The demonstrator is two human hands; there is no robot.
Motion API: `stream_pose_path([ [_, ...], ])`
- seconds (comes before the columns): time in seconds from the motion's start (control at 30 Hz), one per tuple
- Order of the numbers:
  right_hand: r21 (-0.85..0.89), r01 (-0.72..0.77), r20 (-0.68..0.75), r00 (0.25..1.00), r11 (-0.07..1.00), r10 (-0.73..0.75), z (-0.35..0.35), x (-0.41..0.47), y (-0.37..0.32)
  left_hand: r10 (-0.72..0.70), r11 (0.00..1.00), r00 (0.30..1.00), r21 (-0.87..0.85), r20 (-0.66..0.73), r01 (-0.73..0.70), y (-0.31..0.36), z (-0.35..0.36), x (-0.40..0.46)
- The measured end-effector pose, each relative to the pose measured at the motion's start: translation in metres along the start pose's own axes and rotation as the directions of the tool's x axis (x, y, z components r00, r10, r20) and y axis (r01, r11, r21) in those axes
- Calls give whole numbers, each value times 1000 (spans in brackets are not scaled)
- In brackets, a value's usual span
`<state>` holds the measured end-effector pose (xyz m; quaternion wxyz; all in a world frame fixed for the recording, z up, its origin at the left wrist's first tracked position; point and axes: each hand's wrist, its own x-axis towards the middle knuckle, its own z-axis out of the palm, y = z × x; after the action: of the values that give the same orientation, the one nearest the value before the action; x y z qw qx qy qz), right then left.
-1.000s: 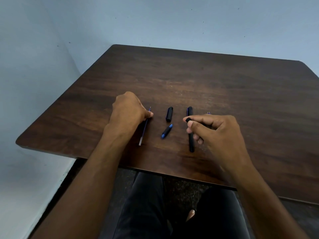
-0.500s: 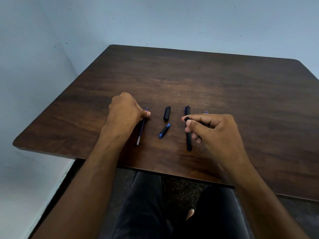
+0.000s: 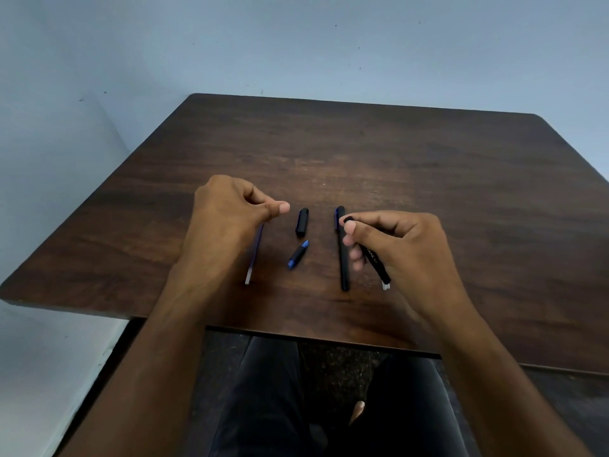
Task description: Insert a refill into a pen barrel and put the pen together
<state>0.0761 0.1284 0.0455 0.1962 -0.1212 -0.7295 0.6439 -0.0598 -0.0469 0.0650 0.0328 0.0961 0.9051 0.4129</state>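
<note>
My left hand [image 3: 230, 219] hovers over the dark wooden table [image 3: 428, 159] with fingers curled and thumb pointing right. A thin blue refill [image 3: 253, 258] lies under it, its upper end hidden by the hand; I cannot tell whether the fingers hold anything. My right hand [image 3: 402, 252] pinches the top of a black pen barrel [image 3: 375, 262] with white lettering, which slants down to the right under the fingers. Between the hands lie a black cap [image 3: 302, 222], a small black and blue piece [image 3: 298, 255] and a long black pen body [image 3: 343, 258].
The table stands in a corner of pale blue walls [image 3: 296, 44]. Its near edge runs just below my wrists, and my legs in dark trousers [image 3: 263, 390] are under it.
My left thumb has come away from the refill and now points right. The right hand has turned, so the lettered barrel now shows below its fingers.
</note>
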Motion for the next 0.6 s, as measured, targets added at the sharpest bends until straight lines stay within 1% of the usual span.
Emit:
stream_pose_path([
  [0.1,142,-58,-4,998,988,59,-4,3,2,198,969,980,-149,-15,-198,10,9,-21],
  [0.17,227,-99,-18,994,969,106,-6,5,3,265,936,964,-246,17,-253,16,19,-33],
  [0.3,330,-130,-9,990,935,141,-13,8,2,284,896,953,-384,110,-223,22,41,-48],
  [0.4,356,-116,-46,989,927,141,-17,9,1,286,876,944,-443,164,-189,25,54,-54],
  [0.53,316,-109,-108,983,942,150,-22,10,2,307,861,938,-468,161,-202,31,64,-59],
  [0.6,319,-112,-123,980,941,158,-25,9,3,333,832,930,-513,155,-213,34,66,-62],
])
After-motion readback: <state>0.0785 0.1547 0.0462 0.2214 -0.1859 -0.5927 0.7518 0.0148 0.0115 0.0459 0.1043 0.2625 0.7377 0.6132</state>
